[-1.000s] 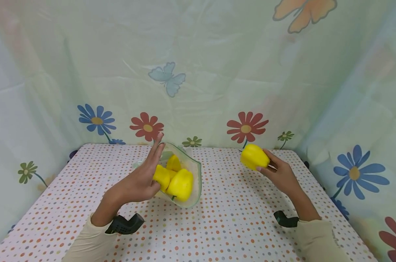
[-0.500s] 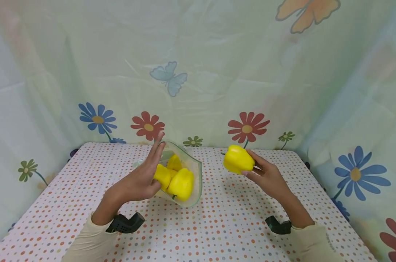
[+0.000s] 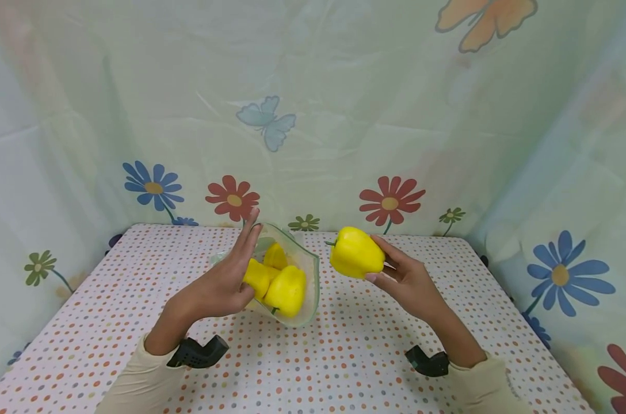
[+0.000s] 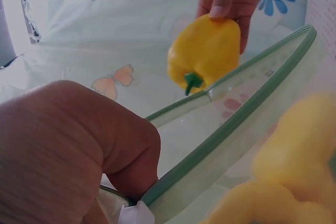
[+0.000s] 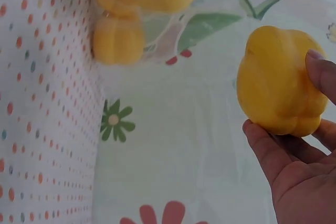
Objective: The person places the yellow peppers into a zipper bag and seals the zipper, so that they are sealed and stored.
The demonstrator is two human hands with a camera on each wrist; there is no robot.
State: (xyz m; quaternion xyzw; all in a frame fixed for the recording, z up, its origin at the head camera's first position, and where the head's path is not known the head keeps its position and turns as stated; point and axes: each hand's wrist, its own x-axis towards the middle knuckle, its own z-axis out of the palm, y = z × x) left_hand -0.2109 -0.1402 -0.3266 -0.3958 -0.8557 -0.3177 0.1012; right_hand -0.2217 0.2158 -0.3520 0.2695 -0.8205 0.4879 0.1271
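Observation:
My right hand (image 3: 413,284) grips a yellow bell pepper (image 3: 355,253) by its bottom end, above the table and right of the bag. Its green stem points left, towards the bag; the left wrist view shows this stem (image 4: 193,81) just beyond the rim. A clear zip bag (image 3: 315,282) with a green-edged mouth stands open and holds several yellow bell peppers (image 3: 287,292). At the bag's left side my left hand (image 3: 214,292) holds the rim, thumb bent at the edge near a white zip slider (image 4: 136,213), other fingers raised. Its fingertip contact is partly hidden.
A table with a dotted cloth (image 3: 339,356) lies under both hands. Behind it and at both sides hangs a curtain (image 3: 334,144) printed with flowers and butterflies. Each wrist wears a black camera, such as the left wrist's camera (image 3: 199,352).
My right hand has carried the bell pepper leftwards, closer to the bag's mouth, and its stem has come into clear view. The left hand and the bag have stayed in place.

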